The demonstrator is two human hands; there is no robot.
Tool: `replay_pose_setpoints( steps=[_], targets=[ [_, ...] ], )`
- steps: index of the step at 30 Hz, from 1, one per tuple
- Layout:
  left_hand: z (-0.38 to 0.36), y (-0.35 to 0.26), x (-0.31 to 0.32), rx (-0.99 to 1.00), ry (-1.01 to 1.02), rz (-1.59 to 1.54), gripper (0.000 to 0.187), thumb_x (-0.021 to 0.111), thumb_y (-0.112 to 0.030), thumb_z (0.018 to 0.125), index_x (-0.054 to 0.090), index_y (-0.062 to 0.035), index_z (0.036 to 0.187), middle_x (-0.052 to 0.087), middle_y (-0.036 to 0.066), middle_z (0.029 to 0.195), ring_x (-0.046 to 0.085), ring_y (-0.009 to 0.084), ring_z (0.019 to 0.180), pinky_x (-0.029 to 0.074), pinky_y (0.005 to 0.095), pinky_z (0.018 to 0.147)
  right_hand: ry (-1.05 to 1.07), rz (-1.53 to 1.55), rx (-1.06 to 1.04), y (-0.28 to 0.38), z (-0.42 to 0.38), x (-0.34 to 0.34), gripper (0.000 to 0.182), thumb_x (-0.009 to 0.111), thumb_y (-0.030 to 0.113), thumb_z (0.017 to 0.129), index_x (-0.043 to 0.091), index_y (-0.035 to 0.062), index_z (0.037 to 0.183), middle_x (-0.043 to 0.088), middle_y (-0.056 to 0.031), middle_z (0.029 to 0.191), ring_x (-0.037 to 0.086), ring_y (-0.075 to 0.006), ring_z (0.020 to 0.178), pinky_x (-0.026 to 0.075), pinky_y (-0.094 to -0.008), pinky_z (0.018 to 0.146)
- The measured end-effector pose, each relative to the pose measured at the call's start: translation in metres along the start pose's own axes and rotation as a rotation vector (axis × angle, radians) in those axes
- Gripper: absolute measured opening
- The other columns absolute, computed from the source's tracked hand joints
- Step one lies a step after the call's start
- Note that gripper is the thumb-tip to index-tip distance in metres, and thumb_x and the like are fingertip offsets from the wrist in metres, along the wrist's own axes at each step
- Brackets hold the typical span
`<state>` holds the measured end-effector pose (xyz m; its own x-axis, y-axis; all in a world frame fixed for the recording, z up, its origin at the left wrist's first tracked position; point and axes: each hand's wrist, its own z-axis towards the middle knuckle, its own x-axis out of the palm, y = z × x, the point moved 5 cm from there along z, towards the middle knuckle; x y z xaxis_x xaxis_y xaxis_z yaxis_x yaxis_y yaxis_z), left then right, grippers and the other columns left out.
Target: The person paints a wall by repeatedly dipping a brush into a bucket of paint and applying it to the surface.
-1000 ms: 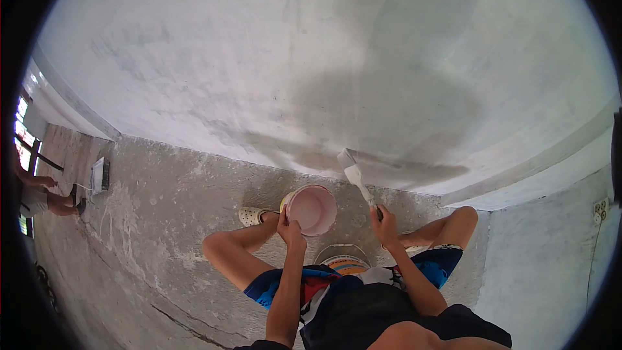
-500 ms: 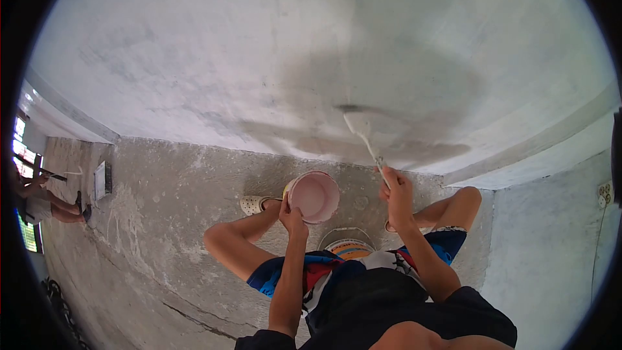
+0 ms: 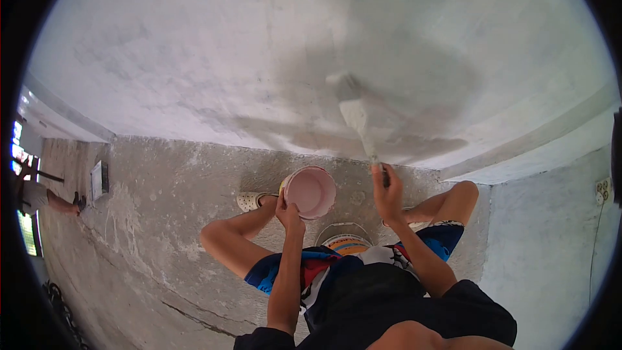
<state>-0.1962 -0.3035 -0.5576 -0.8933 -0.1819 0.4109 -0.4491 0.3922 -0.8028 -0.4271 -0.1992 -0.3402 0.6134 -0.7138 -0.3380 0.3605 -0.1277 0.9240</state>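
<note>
My left hand (image 3: 291,214) grips the near side of a small paint bucket (image 3: 315,212), tilted so that its pale inside shows. In my right hand (image 3: 388,198) is the handle of a wide paintbrush (image 3: 356,116), coated in whitish paint. Its bristle end, slightly blurred, points up at the patchy white wall (image 3: 214,58). Shadows of the hand and brush fall on the wall around it. Beneath me, between my legs, stands a larger bucket (image 3: 348,244) with an orange label and a wire handle.
Rough, cracked concrete floor (image 3: 162,220) meets the wall's base. A paint tray (image 3: 100,180) lies at the left, near another person's leg (image 3: 61,203). A power outlet (image 3: 602,190) with a hanging cord is on the right wall. A clog (image 3: 249,201) is on my left foot.
The brush has moved up the wall, its bristle end now higher and slightly left. My right hand has shifted a little. The small bucket stays in my left hand.
</note>
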Motion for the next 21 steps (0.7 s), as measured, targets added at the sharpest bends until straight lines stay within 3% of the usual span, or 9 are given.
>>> replay_pose_setpoints(
  steps=[2, 5, 8, 9, 11, 17, 21],
  targets=[
    [0.001, 0.001, -0.001, -0.038, -0.028, 0.025, 0.069, 0.036, 0.019, 0.070, 0.046, 0.0055, 0.137, 0.055, 0.016, 0.131, 0.058, 0.0219, 0.113, 0.046, 0.0261, 0.091, -0.009, -0.134, 0.008, -0.062, -0.011, 0.008, 0.038, 0.056, 0.034, 0.097, 0.061, -0.0035, 0.094, 0.047, -0.0037, 0.059, 0.041, -0.0110, 0.054, 0.033, -0.0305, 0.050],
    [0.000, -0.001, -0.001, -0.015, -0.025, 0.056, 0.070, 0.036, 0.019, 0.069, 0.046, 0.0051, 0.137, 0.055, 0.015, 0.130, 0.058, 0.0217, 0.113, 0.047, 0.0254, 0.089, 0.039, -0.271, 0.094, -0.123, -0.034, 0.014, 0.043, 0.055, 0.038, 0.096, 0.061, -0.0037, 0.087, 0.049, -0.0091, 0.058, 0.043, -0.0166, 0.053, 0.035, -0.0351, 0.051],
    [0.003, 0.002, -0.003, -0.019, -0.019, 0.027, 0.072, 0.036, 0.020, 0.068, 0.046, 0.0046, 0.138, 0.056, 0.014, 0.130, 0.058, 0.0214, 0.113, 0.047, 0.0247, 0.087, 0.091, -0.235, 0.145, -0.138, -0.040, 0.015, 0.047, 0.054, 0.041, 0.096, 0.061, -0.0039, 0.082, 0.052, -0.0109, 0.059, 0.044, -0.0199, 0.052, 0.036, -0.0368, 0.052],
    [0.003, 0.003, -0.004, -0.019, -0.017, 0.028, 0.072, 0.036, 0.020, 0.068, 0.046, 0.0046, 0.138, 0.056, 0.014, 0.130, 0.058, 0.0214, 0.113, 0.047, 0.0247, 0.087, 0.090, -0.235, 0.146, -0.141, -0.038, 0.015, 0.047, 0.054, 0.041, 0.096, 0.061, -0.0039, 0.082, 0.052, -0.0109, 0.059, 0.044, -0.0199, 0.052, 0.036, -0.0368, 0.052],
    [0.004, 0.004, -0.003, -0.015, -0.010, 0.040, 0.072, 0.036, 0.020, 0.068, 0.046, 0.0043, 0.138, 0.056, 0.014, 0.130, 0.059, 0.0211, 0.112, 0.048, 0.0238, 0.085, 0.034, -0.147, 0.204, -0.148, -0.033, 0.015, 0.046, 0.057, 0.041, 0.095, 0.066, -0.0030, 0.088, 0.046, 0.0001, 0.056, 0.042, -0.0100, 0.051, 0.034, -0.0314, 0.048],
    [0.004, 0.006, -0.003, -0.011, 0.000, 0.047, 0.073, 0.036, 0.019, 0.067, 0.047, 0.0045, 0.137, 0.057, 0.015, 0.128, 0.059, 0.0218, 0.111, 0.048, 0.0238, 0.083, 0.045, 0.102, 0.382, -0.072, -0.007, 0.005, 0.040, 0.054, 0.037, 0.098, 0.068, 0.0001, 0.096, 0.034, 0.0077, 0.054, 0.029, -0.0027, 0.045, 0.023, -0.0240, 0.043],
    [0.001, 0.001, 0.001, 0.002, 0.010, 0.033, 0.073, 0.035, 0.020, 0.066, 0.047, 0.0047, 0.137, 0.057, 0.016, 0.128, 0.059, 0.0226, 0.112, 0.048, 0.0249, 0.086, 0.045, 0.335, 0.454, 0.004, -0.002, -0.007, 0.037, 0.052, 0.033, 0.100, 0.067, -0.0006, 0.100, 0.032, 0.0082, 0.054, 0.025, -0.0015, 0.045, 0.020, -0.0229, 0.043]
  ],
)
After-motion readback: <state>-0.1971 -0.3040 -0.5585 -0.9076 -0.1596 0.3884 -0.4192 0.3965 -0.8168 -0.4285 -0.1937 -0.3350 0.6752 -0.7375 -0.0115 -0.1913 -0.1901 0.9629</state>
